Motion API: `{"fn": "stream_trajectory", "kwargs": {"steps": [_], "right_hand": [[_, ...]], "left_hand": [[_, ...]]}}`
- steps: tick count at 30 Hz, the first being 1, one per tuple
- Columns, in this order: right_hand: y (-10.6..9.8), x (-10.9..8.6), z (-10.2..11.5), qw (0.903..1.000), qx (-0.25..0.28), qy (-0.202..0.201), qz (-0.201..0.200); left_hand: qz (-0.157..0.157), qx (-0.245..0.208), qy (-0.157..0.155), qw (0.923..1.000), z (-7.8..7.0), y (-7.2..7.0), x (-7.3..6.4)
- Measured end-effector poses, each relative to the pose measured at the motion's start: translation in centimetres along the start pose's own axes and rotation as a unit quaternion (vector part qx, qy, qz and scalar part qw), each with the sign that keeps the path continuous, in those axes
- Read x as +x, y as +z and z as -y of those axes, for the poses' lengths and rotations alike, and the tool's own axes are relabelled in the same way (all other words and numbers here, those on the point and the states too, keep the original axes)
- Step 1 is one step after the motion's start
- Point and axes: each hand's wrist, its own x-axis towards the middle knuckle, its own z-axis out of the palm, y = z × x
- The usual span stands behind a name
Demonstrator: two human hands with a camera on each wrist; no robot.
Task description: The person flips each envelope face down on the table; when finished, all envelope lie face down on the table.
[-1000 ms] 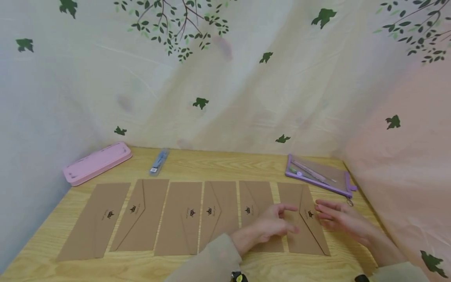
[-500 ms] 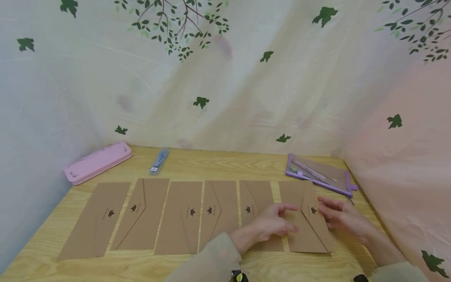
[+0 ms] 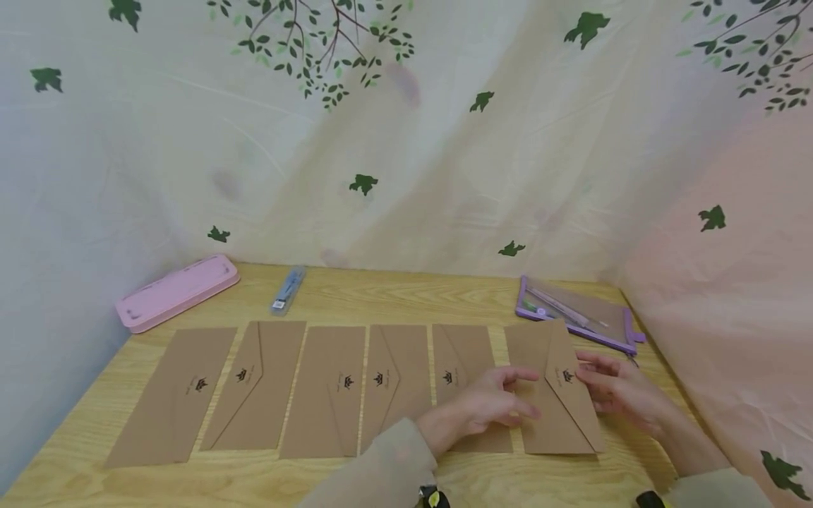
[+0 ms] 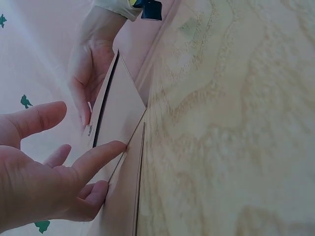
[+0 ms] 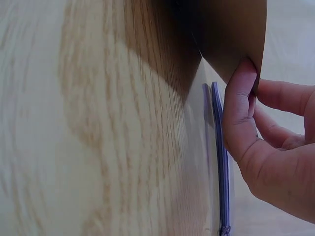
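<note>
At the right end of a row of brown paper envelopes lies one with a pointed flap and a dark crown print, the rightmost envelope (image 3: 552, 430). My right hand (image 3: 625, 391) pinches its right edge; the right wrist view has the thumb beneath the raised paper (image 5: 231, 34) and the fingers on its other face. That side is tilted up off the table. Close to the opposite edge is my left hand (image 3: 483, 402), fingers loosely spread, fingertips touching or nearly touching the envelope (image 4: 120, 98). It partly covers the neighbouring envelope (image 3: 447, 346).
Several more envelopes lie flat to the left, such as the leftmost envelope (image 3: 149, 416). Behind them are a pink case (image 3: 178, 293) and a slim blue pack (image 3: 288, 291). A purple-edged clear pouch (image 3: 610, 310) with pens stands back right. Patterned cloth (image 3: 406, 141) hangs behind the wooden table.
My right hand has taken hold of the rightmost envelope's right edge and lifted it. The envelope has shifted slightly right and away from me. My left hand has stayed almost still.
</note>
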Motion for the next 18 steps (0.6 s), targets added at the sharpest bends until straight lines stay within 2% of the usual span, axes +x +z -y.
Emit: {"fn": "stream_trajectory", "kwargs": {"steps": [6, 11, 18], "right_hand": [[0.0, -0.2, -0.1, 0.9998, 0.018, -0.004, 0.011], [-0.3, -0.4, 0.3, 0.9997, 0.02, -0.005, 0.016], [-1.1, -0.7, 1.9, 0.9967, 0.024, -0.056, 0.054]], "left_hand": [[0.0, -0.003, 0.002, 1.0, 0.4, 0.0, 0.0], [0.003, 0.035, 0.017, 0.9993, 0.4, -0.2, -0.2], [0.042, 0.044, 0.02, 0.9979, -0.3, -0.4, -0.3]]}}
